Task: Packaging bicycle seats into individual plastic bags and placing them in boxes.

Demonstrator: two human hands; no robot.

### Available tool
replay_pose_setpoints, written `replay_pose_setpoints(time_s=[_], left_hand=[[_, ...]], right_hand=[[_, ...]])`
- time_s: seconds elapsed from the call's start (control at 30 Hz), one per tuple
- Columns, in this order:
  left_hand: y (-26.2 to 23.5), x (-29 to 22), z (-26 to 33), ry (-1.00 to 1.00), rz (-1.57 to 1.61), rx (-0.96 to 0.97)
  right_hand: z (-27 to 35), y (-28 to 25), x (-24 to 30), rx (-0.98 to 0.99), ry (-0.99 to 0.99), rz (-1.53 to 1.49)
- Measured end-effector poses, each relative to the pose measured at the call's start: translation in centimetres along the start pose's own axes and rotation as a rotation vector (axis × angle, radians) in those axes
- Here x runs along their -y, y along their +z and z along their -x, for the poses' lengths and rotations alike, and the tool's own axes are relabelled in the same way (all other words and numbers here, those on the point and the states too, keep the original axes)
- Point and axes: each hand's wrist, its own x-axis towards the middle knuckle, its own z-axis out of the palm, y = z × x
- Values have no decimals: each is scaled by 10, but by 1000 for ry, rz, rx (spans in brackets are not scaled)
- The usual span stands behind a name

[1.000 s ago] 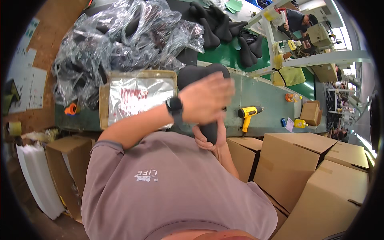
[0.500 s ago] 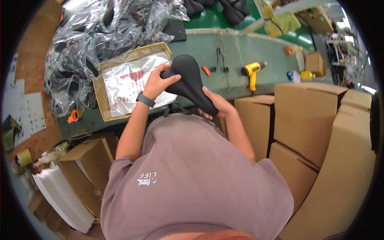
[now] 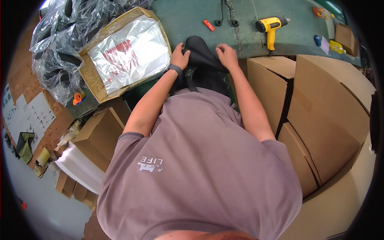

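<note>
A black bicycle saddle is in front of me at the bench's near edge, its broad end away from me and its narrow nose toward the lower right. My left hand, with a dark wristband, grips the broad end's left side, thumb on the cover. Beside the saddle's right edge, my right hand has its fingers bent in and closed. Whether anything small is between those fingertips is too fine to make out. The saddle's underside is hidden.
Left of my hands lies an open carton with a silvery plastic bag inside. Plastic-wrapped black pieces lie beyond it. On the green bench are a red lighter-like item and a yellow heat gun. Tall cardboard boxes stand at right.
The saddle has come lower and closer to my body, tilted away. My right hand has left the nose's underside and moved up along its right edge; the left hand stays at the broad end.
</note>
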Motion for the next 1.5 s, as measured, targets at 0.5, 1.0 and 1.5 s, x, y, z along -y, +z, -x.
replay_pose_setpoints(time_s=[0.5,1.0,1.5], left_hand=[[14,-62,-84,-74,-178,-85],[-28,-63,-146,-95,-105,9],[-42,-59,-143,-175,-455,129]], right_hand=[[-171,32,18,50,-286,465],[-131,-4,3,352,330,-531],[-150,22,38,331,-170,-173]])
